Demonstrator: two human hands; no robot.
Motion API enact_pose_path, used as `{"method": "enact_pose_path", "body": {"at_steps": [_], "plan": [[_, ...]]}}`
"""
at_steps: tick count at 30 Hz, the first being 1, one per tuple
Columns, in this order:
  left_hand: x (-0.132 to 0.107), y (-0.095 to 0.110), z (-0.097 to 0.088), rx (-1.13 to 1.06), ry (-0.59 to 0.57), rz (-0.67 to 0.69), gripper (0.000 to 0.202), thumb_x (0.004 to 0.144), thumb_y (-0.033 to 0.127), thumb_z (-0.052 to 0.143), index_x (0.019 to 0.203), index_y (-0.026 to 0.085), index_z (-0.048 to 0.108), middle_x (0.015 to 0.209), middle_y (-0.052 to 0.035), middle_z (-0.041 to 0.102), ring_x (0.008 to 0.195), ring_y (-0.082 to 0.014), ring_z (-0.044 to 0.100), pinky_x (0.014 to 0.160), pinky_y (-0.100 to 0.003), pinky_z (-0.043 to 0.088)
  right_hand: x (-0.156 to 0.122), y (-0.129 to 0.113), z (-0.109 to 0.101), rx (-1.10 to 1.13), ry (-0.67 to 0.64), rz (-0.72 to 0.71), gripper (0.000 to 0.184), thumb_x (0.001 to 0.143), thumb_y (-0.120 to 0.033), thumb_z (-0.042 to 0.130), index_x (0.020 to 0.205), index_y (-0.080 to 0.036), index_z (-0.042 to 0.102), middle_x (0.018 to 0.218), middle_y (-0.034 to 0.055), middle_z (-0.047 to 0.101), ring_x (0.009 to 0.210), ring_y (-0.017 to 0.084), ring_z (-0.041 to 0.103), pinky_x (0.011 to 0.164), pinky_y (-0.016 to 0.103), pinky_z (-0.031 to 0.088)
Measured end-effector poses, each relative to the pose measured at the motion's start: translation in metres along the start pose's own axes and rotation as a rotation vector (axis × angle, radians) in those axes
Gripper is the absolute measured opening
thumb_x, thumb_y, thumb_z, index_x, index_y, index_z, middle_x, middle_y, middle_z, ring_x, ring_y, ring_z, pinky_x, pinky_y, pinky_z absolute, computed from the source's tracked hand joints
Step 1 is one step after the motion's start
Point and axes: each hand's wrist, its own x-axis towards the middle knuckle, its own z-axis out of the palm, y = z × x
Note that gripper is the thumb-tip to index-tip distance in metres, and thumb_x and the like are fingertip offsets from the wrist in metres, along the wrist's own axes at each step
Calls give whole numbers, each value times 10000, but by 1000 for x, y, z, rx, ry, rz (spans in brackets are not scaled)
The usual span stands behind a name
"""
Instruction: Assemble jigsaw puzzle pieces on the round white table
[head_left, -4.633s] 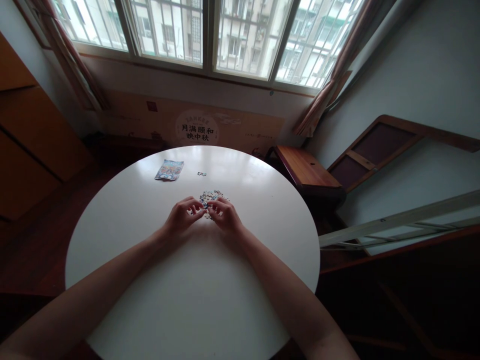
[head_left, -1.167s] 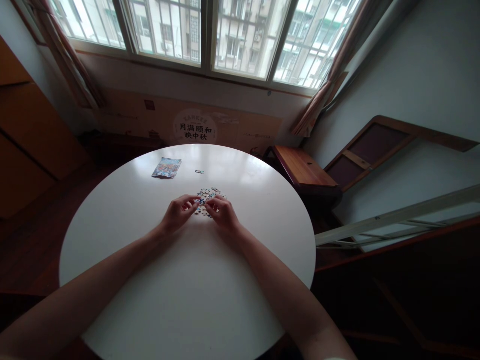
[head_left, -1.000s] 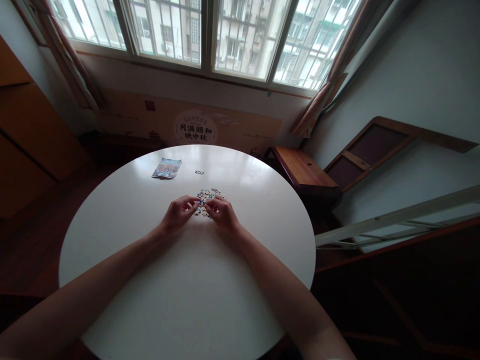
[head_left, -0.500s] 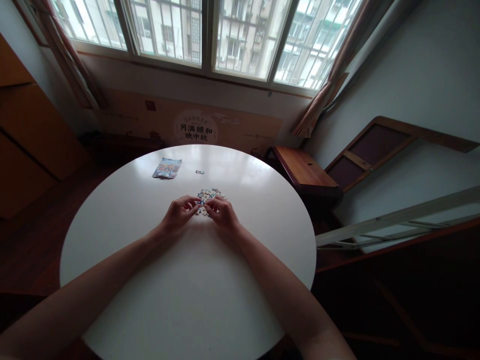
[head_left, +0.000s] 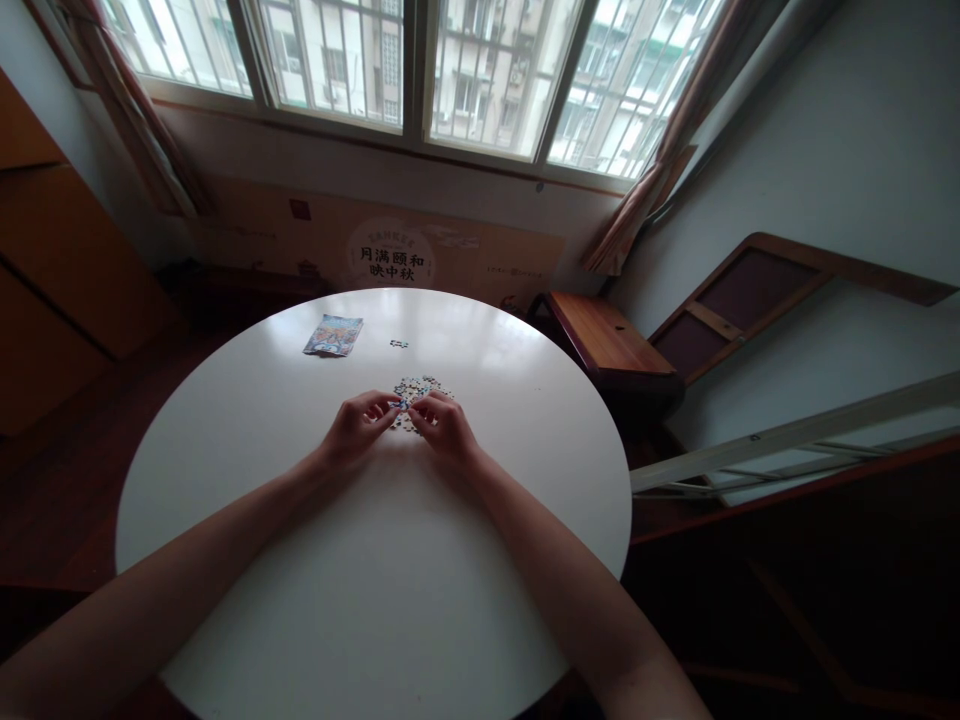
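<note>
A loose pile of small jigsaw puzzle pieces lies on the round white table. My left hand is at the pile's near left side, its thumb and fingers pinched on small bluish puzzle pieces. Facing it, my right hand pinches at the same pieces from the right. The fingertips of both hands almost meet, and they partly hide what is between them. Beyond the pile, a few puzzle pieces sit together, apart from the rest.
A colourful printed sheet or packet lies at the table's back left. A wooden bench or stool stands past the right edge. Behind the table are a wall banner and barred windows. A metal ladder-like frame leans at the right.
Both hands keep the same pinching pose over the pile, with hardly any finger movement. The view has shifted very slightly.
</note>
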Motion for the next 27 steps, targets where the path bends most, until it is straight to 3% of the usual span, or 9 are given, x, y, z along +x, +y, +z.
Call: {"method": "enact_pose_path", "body": {"at_steps": [27], "plan": [[2,-2,-1,-26,59,-58,313,775,448,637,823,143,689,697,-45,683,546,-133,578,510,-238,462,0,0,-1,-18,-2,41,125,854,-267,570,852,-187,665,812,7,555,658,89,534,647,216,430]]}}
